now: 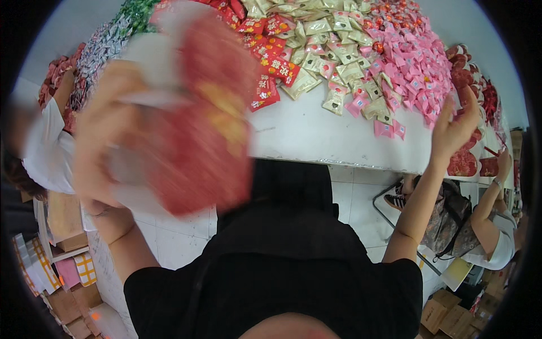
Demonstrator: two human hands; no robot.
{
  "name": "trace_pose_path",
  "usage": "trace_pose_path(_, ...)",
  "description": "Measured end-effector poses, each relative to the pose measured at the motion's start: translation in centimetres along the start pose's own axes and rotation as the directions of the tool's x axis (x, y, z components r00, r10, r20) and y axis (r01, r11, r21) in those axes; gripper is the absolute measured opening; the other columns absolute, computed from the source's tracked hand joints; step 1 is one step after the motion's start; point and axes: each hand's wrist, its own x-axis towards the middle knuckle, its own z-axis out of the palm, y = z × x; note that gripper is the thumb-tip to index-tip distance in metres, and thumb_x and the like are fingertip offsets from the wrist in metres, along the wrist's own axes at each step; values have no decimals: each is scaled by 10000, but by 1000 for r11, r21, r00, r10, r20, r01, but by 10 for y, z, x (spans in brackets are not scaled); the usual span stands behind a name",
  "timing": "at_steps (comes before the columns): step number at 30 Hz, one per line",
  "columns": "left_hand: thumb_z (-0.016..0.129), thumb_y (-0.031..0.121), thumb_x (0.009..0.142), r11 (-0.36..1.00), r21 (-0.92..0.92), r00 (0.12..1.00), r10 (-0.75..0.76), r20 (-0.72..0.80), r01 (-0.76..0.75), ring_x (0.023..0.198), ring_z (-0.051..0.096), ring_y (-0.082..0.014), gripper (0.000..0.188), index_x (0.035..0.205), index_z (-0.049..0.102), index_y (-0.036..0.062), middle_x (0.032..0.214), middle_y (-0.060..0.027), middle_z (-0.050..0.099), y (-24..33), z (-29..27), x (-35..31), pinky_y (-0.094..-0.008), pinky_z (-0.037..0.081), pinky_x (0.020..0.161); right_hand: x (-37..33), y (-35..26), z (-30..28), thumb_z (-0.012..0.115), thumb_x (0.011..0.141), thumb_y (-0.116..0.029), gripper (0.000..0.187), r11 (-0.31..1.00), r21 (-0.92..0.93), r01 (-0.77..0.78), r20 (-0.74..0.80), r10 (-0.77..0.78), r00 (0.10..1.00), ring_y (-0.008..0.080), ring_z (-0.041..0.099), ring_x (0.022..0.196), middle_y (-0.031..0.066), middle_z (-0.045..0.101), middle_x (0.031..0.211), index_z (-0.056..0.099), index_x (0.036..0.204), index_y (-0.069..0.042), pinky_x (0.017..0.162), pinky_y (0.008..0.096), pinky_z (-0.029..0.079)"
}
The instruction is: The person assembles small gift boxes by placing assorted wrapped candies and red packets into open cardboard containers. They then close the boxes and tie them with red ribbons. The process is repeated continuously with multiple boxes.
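Observation:
My left hand (pixel 107 130) is raised over the table's front edge, fingers wrapped round a red-and-white box-like package (pixel 209 130) with yellow marks. Motion smears both, so the package's exact kind is unclear. On the right, my right hand (pixel 456 125) is over the table beside a heap of pink-wrapped candies (pixel 409 70), fingers apart and nothing visible in them. Gold-wrapped sweets (pixel 339 53) lie in a pile at the middle, with red printed packets (pixel 276 65) to their left, partly hidden by the package.
Green and silver-wrapped sweets (pixel 101 53) are heaped at the far left. Red patterned pouches (pixel 464 158) lie along the white table (pixel 339 141) at the right. People sit at both sides. Below are cardboard boxes (pixel 446 313) and a patterned bag (pixel 446 220).

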Motion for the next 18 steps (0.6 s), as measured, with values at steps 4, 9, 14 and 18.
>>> trace_pose_path(4,791,220,478,874,-454,897,329,295,-171,947,449,-319,423,723,486,58,919,-92,490,-2,86,56,-411,409,814,8,-25,26,637,811,-53,398,982,180,49,88,-66,994,326,514,1098,165,558,1168,521,1188,5,957,396,384)
trace_pose_path(9,801,145,525,878,-450,850,356,389,-162,1102,435,-373,428,851,544,39,1139,-122,508,-35,133,76,-434,410,929,30,-27,71,613,794,-17,364,950,260,174,116,-209,971,330,547,1046,173,563,1141,533,1148,-4,896,413,434)
trace_pose_path(14,763,18,542,949,-309,910,186,370,-68,1340,270,-418,665,1164,551,121,1438,-149,333,-37,127,79,-437,369,1042,96,-5,205,582,826,-36,277,915,404,-18,352,-137,926,286,627,942,149,642,1013,582,1103,-27,751,368,512)
trace_pose_path(18,765,15,614,941,-337,999,-26,42,39,1348,255,-454,881,1377,400,263,1470,-242,241,-33,139,30,-501,330,1050,130,5,329,550,723,21,362,823,472,315,419,-524,741,335,610,940,142,642,1007,606,1074,-45,816,407,496)
